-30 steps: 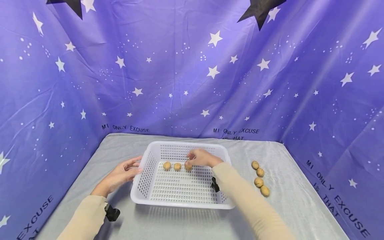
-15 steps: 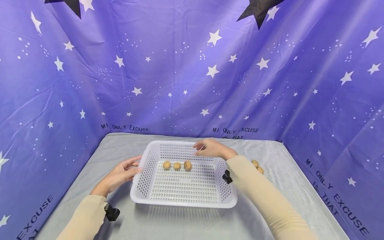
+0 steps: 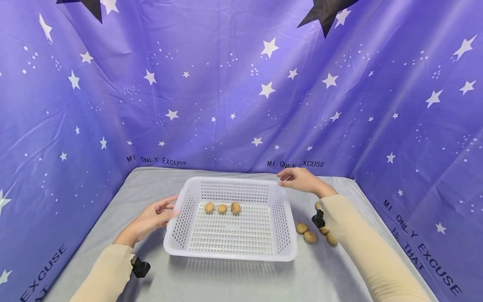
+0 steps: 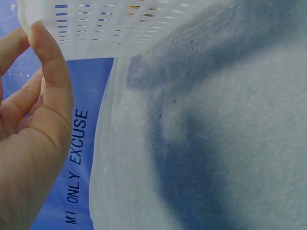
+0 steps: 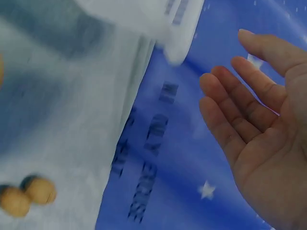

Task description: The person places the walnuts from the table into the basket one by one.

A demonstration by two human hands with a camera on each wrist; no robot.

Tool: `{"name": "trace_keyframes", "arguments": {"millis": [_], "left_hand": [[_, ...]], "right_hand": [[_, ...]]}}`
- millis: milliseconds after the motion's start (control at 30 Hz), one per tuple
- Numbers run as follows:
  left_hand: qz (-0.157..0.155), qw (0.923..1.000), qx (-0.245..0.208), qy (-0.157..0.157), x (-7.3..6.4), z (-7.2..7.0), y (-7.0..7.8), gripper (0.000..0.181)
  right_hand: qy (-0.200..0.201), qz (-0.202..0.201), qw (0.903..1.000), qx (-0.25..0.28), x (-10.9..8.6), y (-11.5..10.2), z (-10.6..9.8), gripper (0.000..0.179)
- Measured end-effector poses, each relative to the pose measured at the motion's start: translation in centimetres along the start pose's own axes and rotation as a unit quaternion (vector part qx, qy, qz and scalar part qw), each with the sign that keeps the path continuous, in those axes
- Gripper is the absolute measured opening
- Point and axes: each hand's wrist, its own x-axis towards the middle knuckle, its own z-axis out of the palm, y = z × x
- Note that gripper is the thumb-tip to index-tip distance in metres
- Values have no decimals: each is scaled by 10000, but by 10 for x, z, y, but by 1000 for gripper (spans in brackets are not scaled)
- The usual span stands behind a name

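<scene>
A white perforated plastic basket (image 3: 230, 251) stands on the table. Inside it, three tan walnuts lie in a row: the left walnut (image 3: 209, 207), the middle walnut (image 3: 222, 208) and the right walnut (image 3: 235, 208). My left hand (image 3: 151, 220) holds the basket's left rim; in the left wrist view the thumb (image 4: 50, 62) lies against the rim's edge. My right hand (image 3: 302, 181) hovers above the basket's far right corner, fingers loosely bent and nothing in them, as the right wrist view also shows its bare palm (image 5: 268, 158).
Right of the basket, several more walnuts lie on the cloth, among them a near one (image 3: 310, 237) and one by the basket wall (image 3: 302, 227); my right sleeve (image 3: 362, 239) partly covers others. A grey cloth (image 3: 226, 281) covers the table. A purple star-patterned curtain (image 3: 211, 84) surrounds it.
My right hand has let go of the right walnut in the basket, then risen and moved right past the far right corner. The left hand stays on the rim.
</scene>
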Motion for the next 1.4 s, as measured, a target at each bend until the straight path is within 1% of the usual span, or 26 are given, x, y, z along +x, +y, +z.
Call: {"name": "trace_keyframes", "arguments": {"millis": [167, 300, 400, 533, 600, 667, 700, 833, 1033, 1200, 1400], "left_hand": [[5, 10000, -20, -39, -1, 0, 0, 70], [-20, 10000, -18, -35, -1, 0, 0, 70], [-39, 10000, 3, -15, -1, 0, 1, 70], [-73, 10000, 40, 9, -1, 1, 3, 71], [-90, 9999, 57, 21, -2, 1, 3, 71], [-95, 9999, 62, 27, -2, 2, 3, 71], [-93, 9999, 51, 19, -2, 2, 3, 71], [-39, 10000, 20, -17, -1, 3, 0, 70], [-31, 10000, -19, -8, 0, 2, -1, 69], [-10, 10000, -15, -29, 0, 1, -1, 70], [-20, 10000, -12, -9, 0, 0, -1, 70]], "right_hand": [[122, 273, 9995, -28, -16, 29, -10, 36], [131, 406, 9991, -17, -27, 54, -11, 38], [180, 502, 9986, 68, -37, 74, -7, 37], [257, 854, 9960, -41, -51, 103, 3, 36], [208, 1045, 9942, -130, -58, 114, 8, 38], [70, 1323, 9912, -81, -64, 123, 13, 40], [0, 1393, 9902, -77, -67, 127, 15, 41], [-119, 1625, 9866, 93, -76, 136, 23, 40], [52, 1589, 9872, 124, -79, 145, 27, 38], [125, 1614, 9867, 148, -78, 146, 26, 38], [185, 1491, 9885, 171, -76, 137, 21, 42]]}}
